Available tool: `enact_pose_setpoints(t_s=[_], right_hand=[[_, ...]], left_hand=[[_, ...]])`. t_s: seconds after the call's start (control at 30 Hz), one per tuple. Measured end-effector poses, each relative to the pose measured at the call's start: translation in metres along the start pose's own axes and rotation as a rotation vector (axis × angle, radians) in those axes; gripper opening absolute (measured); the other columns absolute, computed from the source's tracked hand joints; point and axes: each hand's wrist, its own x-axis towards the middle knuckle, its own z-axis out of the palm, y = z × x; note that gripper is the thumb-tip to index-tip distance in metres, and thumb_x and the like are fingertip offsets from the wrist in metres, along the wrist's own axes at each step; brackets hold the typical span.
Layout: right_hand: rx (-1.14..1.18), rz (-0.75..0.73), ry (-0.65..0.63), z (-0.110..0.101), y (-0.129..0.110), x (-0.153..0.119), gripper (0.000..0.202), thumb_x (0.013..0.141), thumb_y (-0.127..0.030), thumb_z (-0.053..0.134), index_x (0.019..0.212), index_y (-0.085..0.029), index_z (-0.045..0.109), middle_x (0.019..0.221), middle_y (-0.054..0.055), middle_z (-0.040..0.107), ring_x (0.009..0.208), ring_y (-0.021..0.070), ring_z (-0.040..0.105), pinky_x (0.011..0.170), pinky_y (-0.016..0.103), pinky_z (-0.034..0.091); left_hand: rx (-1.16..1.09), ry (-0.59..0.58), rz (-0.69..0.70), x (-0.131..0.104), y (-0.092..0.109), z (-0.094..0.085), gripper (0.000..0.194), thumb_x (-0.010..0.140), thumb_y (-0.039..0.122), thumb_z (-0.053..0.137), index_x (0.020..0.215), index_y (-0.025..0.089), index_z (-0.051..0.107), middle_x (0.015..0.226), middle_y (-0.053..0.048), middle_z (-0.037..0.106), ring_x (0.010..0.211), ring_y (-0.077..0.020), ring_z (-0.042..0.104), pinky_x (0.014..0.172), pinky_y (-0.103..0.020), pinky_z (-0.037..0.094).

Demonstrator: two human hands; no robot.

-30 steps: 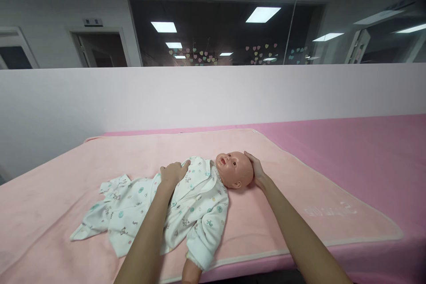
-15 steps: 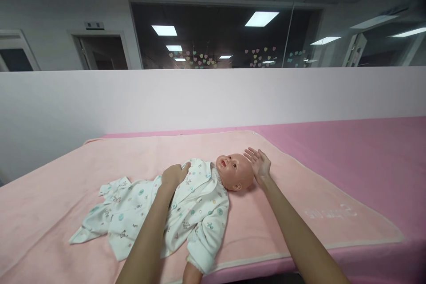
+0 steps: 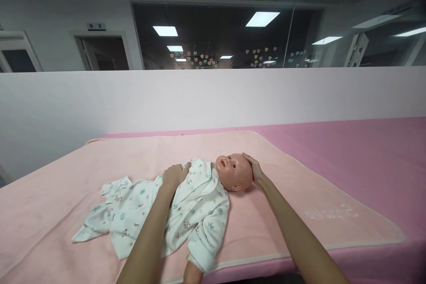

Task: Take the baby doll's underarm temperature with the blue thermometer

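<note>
A baby doll with a bald head point(image 3: 234, 172) lies on its back in a white printed outfit point(image 3: 199, 199), its face turned toward the far side. My left hand point(image 3: 175, 176) grips the doll's body over the outfit, thumb on the chest and the other fingers mostly hidden beyond it. Against the crown of the doll's head, my right hand point(image 3: 255, 170) is cupped, its fingers curving over the far side. One doll hand pokes out of the near sleeve at the bottom edge.
Under the doll is a peach blanket point(image 3: 282, 213) with a pale border, spread over a pink surface point(image 3: 366, 159). A white panel point(image 3: 213, 97) stands along the far side. Behind it are a doorway and dark windows with heart stickers.
My right hand has moved in from beside the doll's head, and its spread fingers have closed round the crown. My left hand and the doll have stayed in place.
</note>
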Motion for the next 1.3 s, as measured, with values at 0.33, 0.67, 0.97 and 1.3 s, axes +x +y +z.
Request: enact_pose_setpoints(t_s=[0.33,0.67,0.97,1.3], right_hand=[[0.007,-0.035,0.269,-0.025,0.013,0.014,0.013,0.069,-0.032,0.057,0.068,-0.022,0.065,0.068,0.004,0.069,0.074,0.0237,0.063,0.069,0.037,0.050],[-0.047,-0.106,0.176,-0.010,0.003,0.013,0.014,0.060,-0.024,0.062,0.069,-0.016,0.069,0.078,0.004,0.071,0.081,0.0231,0.063,0.069,0.029,0.048],[0.000,-0.108,0.245,-0.020,0.006,0.016,0.014,0.065,-0.028,0.058,0.072,-0.020,0.067,0.083,0.004,0.071,0.084,0.0213,0.064,0.075,0.030,0.050],[-0.179,-0.194,0.245,-0.010,0.002,0.014,0.009,0.057,-0.026,0.062,0.052,-0.018,0.063,0.059,-0.002,0.066,0.066,0.0189,0.059,0.061,0.028,0.044]], left_hand=[[-0.008,0.002,0.003,0.002,-0.002,0.001,0.064,0.081,0.058,0.018,0.084,0.014,0.064,0.095,-0.018,0.066,0.090,-0.0314,0.060,0.072,-0.038,0.043],[-0.015,-0.003,-0.002,0.002,-0.002,0.001,0.062,0.080,0.059,0.020,0.083,0.015,0.064,0.096,-0.018,0.066,0.091,-0.0322,0.060,0.074,-0.039,0.043],[-0.108,0.161,0.163,-0.001,0.003,-0.005,0.041,0.082,0.037,0.037,0.113,0.018,0.054,0.119,-0.012,0.055,0.111,-0.0257,0.050,0.093,-0.037,0.037],[-0.545,-0.226,0.598,-0.033,0.042,-0.014,0.040,0.058,0.040,0.069,0.093,0.020,0.065,0.088,-0.003,0.064,0.080,-0.0187,0.056,0.070,-0.026,0.044]])
